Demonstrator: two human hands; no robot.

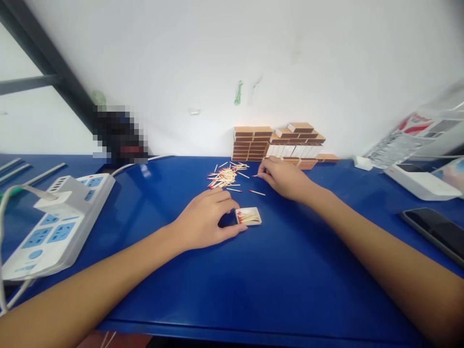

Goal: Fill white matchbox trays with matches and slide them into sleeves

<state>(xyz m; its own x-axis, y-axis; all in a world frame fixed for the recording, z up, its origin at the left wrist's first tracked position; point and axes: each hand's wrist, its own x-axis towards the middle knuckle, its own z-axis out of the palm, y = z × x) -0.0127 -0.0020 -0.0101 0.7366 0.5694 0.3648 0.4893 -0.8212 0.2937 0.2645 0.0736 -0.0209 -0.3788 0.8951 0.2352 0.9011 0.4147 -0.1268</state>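
My left hand (208, 217) rests on the blue table, its thumb and fingers at the left end of a small white matchbox tray (259, 216). Several red-tipped matches (247, 217) lie inside the tray. My right hand (282, 178) is farther back, its thumb and index finger pinched on a single match (254, 176) whose red tip points left. Beyond my left hand is a loose pile of matches (224, 176). One stray match (257, 192) lies between the pile and the tray.
Stacked matchboxes (253, 144) stand against the wall. On the left are a white power strip (83, 212) with cables and pale sticks (47, 173). At right are a plastic bottle (402, 135), a white device (420, 182) and a black phone (435, 229).
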